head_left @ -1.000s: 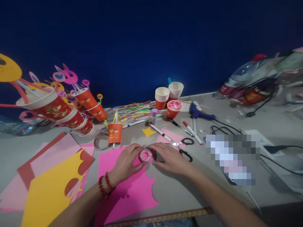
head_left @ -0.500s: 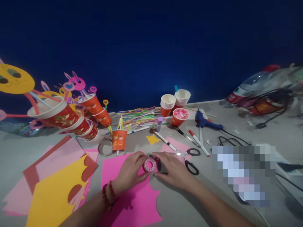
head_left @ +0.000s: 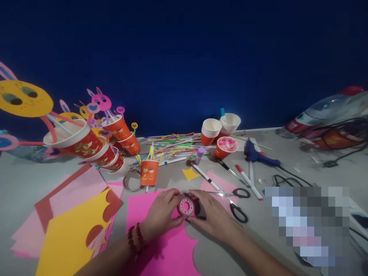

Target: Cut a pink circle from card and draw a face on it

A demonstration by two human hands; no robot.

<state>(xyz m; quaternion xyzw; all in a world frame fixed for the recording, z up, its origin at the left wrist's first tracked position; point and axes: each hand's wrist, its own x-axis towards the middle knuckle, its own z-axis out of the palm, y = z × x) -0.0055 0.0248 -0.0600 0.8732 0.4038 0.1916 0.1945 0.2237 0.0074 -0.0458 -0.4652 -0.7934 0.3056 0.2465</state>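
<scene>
A small roll of tape [head_left: 186, 206] with a pale notched core lies between my hands, over the bright pink paper [head_left: 161, 249]. My left hand [head_left: 163, 210] grips it from the left, thumb and fingers closed at its rim, a red bead bracelet on the wrist. From the right, my right hand [head_left: 214, 214] closes on the same roll, thumb near its lower edge. A dark part beside the roll is partly covered by my right fingers. The pink sheet has curved cuts along its right edge. Black-handled scissors [head_left: 228, 195] lie open just right of my right hand.
Yellow paper [head_left: 67, 230] with round cut-outs lies over pink and red sheets at left. Decorated paper cups [head_left: 86, 143] lean behind. Further back are colourful sticks [head_left: 169, 143], stacked cups [head_left: 211, 132], a glue stick [head_left: 199, 153], markers [head_left: 248, 182] and a blue glue gun [head_left: 260, 155] with its cord.
The whole view has shifted, so things on the table appear a little further right and mostly lower. Both hands still hold the roll of tape, whose top face shows slightly more.
</scene>
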